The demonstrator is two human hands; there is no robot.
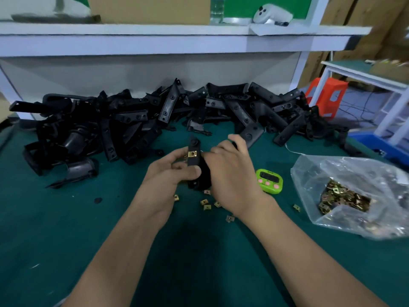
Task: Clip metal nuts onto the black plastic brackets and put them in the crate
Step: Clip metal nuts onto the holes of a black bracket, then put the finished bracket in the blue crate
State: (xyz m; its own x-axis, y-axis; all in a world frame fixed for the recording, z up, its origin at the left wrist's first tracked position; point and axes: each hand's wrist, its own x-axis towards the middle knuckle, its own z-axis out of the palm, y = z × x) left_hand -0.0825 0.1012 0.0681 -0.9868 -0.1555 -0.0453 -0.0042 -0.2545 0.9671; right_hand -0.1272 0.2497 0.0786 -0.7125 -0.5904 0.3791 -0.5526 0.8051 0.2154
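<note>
— How many in hand?
— One bracket (pixel 195 144), held upright over the green mat (pixel 66 229). The left hand (pixel 174 171) grips it, thumb pressed on its front; the right hand (pixel 230 176) is curled round its right side.
— Nuts on it?
— One brass nut (pixel 192 154), clipped near the upper end.
— And loose?
— Seven loose nuts (pixel 207 207) on the mat that I can count, most of them just below the hands (one lies off toward the bag). Many more sit in one clear bag (pixel 345 196) on the right.
— The rest of the brackets?
— One big pile (pixel 155 120) along the back, too tangled to count.
— Any writing?
— One green timer (pixel 269 181), three pink buttons; its display is too blurred to read.
</note>
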